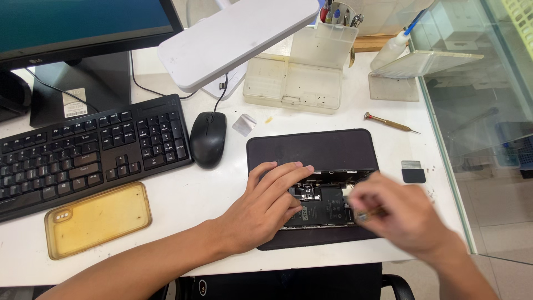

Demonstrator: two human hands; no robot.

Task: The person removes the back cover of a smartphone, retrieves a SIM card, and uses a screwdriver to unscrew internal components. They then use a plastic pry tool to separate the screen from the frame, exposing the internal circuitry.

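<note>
An opened smartphone [322,203] with its black battery and circuit parts exposed lies on a dark work mat [311,150] near the table's front edge. My left hand [266,208] rests flat on the phone's left side and holds it down. My right hand [408,214], blurred by motion, grips a small brownish screwdriver [369,214] whose tip is at the phone's right edge.
A yellowed phone case [97,219] lies front left, below a black keyboard [89,150] and beside a black mouse [208,139]. A second screwdriver [391,123], a clear parts box [294,83], a white lamp head [233,39] and a small black pad [413,175] surround the mat. A glass pane [477,139] borders the right.
</note>
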